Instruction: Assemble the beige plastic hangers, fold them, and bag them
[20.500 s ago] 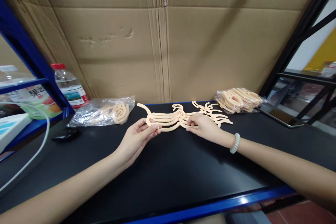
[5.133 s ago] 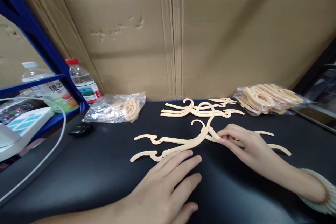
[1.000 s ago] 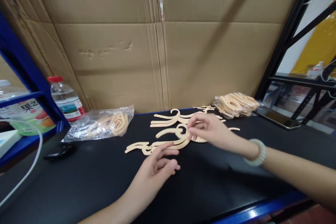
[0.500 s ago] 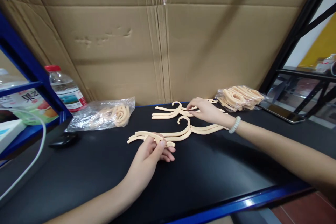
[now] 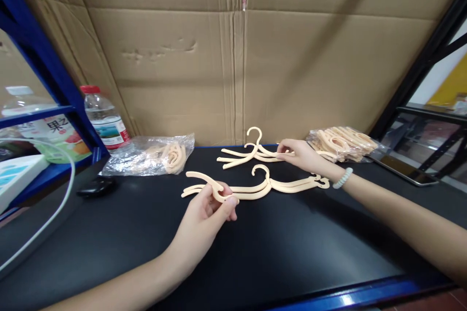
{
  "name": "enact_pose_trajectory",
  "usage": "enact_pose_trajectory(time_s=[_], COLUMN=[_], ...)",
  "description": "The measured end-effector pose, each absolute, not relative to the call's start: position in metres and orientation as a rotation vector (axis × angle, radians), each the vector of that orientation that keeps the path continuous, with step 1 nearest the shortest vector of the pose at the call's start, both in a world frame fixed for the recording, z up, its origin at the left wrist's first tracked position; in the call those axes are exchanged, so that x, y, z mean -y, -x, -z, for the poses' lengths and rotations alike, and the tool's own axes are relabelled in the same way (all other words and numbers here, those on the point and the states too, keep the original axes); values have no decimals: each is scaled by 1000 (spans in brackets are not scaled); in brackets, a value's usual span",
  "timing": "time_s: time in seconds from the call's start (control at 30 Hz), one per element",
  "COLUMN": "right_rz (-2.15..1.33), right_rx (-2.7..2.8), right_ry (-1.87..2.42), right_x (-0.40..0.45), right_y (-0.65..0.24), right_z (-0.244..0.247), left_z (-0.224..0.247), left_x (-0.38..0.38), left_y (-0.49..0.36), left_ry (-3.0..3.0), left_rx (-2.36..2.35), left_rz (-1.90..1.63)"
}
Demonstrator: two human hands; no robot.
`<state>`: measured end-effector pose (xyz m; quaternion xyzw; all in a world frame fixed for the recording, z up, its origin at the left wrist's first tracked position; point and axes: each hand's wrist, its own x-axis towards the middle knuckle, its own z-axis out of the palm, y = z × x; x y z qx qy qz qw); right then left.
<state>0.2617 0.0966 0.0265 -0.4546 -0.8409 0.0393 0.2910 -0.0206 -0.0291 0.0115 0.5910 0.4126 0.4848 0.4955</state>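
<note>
My left hand (image 5: pixel 215 209) is closed on a cream plastic hanger arm (image 5: pixel 202 176), its curved end between thumb and fingers. Farther back, my right hand (image 5: pixel 299 154) pinches the right side of a cream hanger (image 5: pixel 254 133) whose hook stands up. That hanger is tilted above other cream hangers (image 5: pixel 228 159) lying on the black table. Between my hands, a nested group of cream hangers (image 5: pixel 251 189) lies flat, hook pointing away from me. The left end of this group is partly behind my left hand.
Clear bags of cream hanger parts lie left (image 5: pixel 170 158) and right (image 5: pixel 339 141). A black mouse (image 5: pixel 97 186) and a red-capped bottle (image 5: pixel 105 121) are on the left. A tablet-like device (image 5: pixel 408 167) lies at right. Cardboard (image 5: pixel 175 68) stands behind the table.
My right hand has lifted one hanger's hook side up off the back group. In my left hand the hanger arm has turned, its free end now raised. The view has shifted slightly.
</note>
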Motion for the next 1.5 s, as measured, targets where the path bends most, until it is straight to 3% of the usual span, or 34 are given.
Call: enact_pose_trajectory(time_s=[0.17,0.4,1.5], right_rz=[-121,-6,-122], right_rx=[2090,2112,2103], right_ry=[1082,903,711], right_x=[-56,-17,-7], right_y=[-276,-281,-284], right_z=[-38,-15,-6], left_z=[-18,-28,-29], left_x=[26,17,24], left_y=[30,34,28], left_ry=[-1409,-1103,-1027], left_rx=[-1005,-796,-643], left_rz=[-1280,-1378,-1123])
